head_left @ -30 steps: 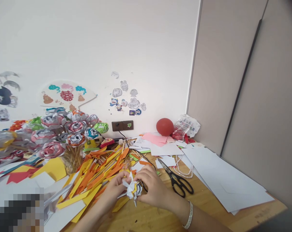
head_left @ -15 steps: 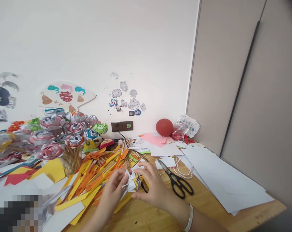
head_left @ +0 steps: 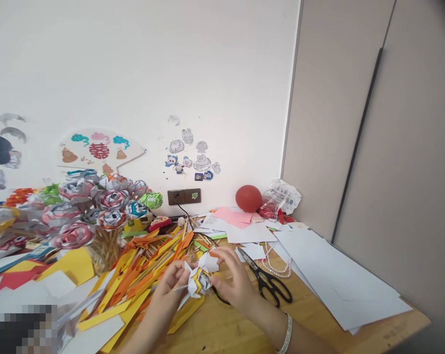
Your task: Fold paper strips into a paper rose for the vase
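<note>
Above the brown wooden tabletop's near side, the left hand pinches a white, yellow-edged folded-paper flower, just turned, exposing more yellow; the right hand's grip is wide beside it.

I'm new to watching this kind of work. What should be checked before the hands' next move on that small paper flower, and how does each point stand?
1. Left hand has hold of the paper flower: ok, fingers at its side.
2. Right hand grips firmly too: cannot tell, fingers are close but contact is unclear.
3. Scissors away from the fingers: ok, on the table beyond the right hand.
4. Loose yellow strips kept away from the work: not ok, they crowd the left side.
5. Flower's layers securely fixed: cannot tell, too small to see.
</note>
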Demonstrator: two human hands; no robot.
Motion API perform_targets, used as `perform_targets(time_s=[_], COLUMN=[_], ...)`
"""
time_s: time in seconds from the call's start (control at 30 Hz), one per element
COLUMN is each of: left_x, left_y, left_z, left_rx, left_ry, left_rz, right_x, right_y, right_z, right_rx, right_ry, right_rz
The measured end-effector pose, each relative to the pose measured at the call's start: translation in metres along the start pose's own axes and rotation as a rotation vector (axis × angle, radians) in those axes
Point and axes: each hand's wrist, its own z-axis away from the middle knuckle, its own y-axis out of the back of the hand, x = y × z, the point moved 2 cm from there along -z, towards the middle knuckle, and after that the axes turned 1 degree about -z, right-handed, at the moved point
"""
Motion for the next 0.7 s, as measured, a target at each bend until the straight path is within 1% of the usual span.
perform_targets(time_s=[0.07,0.13,0.2,0.27,0.33,0.4,0.47,0.63,0.7], left_x=[-0.002,-0.004,-0.005,-0.005,-0.004,-0.003,-0.002,0.002,0.0], left_y=[0.0,0.0,0.002,0.003,0.004,0.004,0.006,0.004,0.001], left_z=[-0.001,-0.001,-0.001,0.0,0.001,0.001,0.002,0.005,0.006], left_rx=[-0.053,-0.082,-0.092,-0.105,-0.143,-0.183,-0.196,-0.161,-0.123], left_ry=[0.028,0.014,-0.052,-0.143,-0.223,-0.284,-0.337,-0.42,-0.418], left_rz=[0.014,-0.021,-0.126,-0.284,-0.439,-0.565,-0.665,-0.791,-0.815], right_x=[0.003,0.005,0.006,0.007,0.01,0.012,0.013,0.011,0.008], right_y=[0.002,0.004,0.004,0.005,0.005,0.005,0.006,0.008,0.007], right_z=[-0.003,-0.006,-0.008,-0.009,-0.01,-0.01,-0.01,-0.01,-0.009], right_rx=[-0.011,-0.041,-0.046,-0.037,-0.025,-0.006,0.016,0.048,0.063], right_ry=[-0.067,-0.108,-0.122,-0.137,-0.152,-0.144,-0.113,-0.015,0.002], right_rz=[-0.086,-0.125,-0.121,-0.114,-0.115,-0.096,-0.051,0.092,0.134])
